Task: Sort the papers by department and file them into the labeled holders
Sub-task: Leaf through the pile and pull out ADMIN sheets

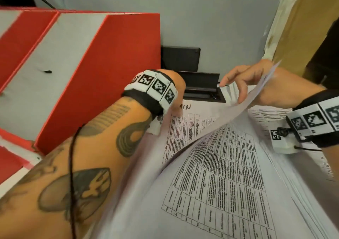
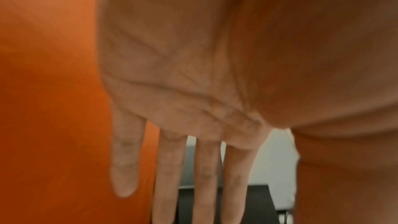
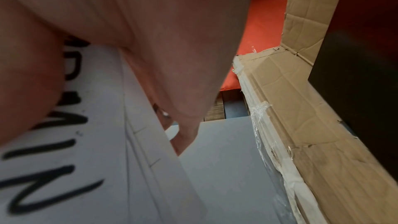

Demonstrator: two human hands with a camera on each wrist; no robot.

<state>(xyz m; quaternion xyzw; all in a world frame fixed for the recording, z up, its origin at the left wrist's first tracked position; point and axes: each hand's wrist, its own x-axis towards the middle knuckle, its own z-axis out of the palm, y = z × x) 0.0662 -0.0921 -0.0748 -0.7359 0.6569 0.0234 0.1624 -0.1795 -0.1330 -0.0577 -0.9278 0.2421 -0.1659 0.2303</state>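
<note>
From the head camera I see my right hand (image 1: 244,84) lifting the top sheet (image 1: 211,174) by its far edge, thumb and fingers pinching it so the page peels up and bares the one beneath (image 1: 185,126) — I judge that is to read the department word at its head, where "AIN" shows. The stack lies on the worktop (image 1: 311,165), just right of the red holders (image 1: 95,77), which stand close by so a sorted page has a short trip.

On the left wrist camera my left hand (image 2: 172,91) is flat, fingers (image 2: 170,176) straight and spread; beside it there is only an orange blur.

The right wrist camera shows the raised page's underside with bold lettering (image 3: 53,151) — likely "ADMIN" — and a taped cardboard box (image 3: 301,108) beyond.
</note>
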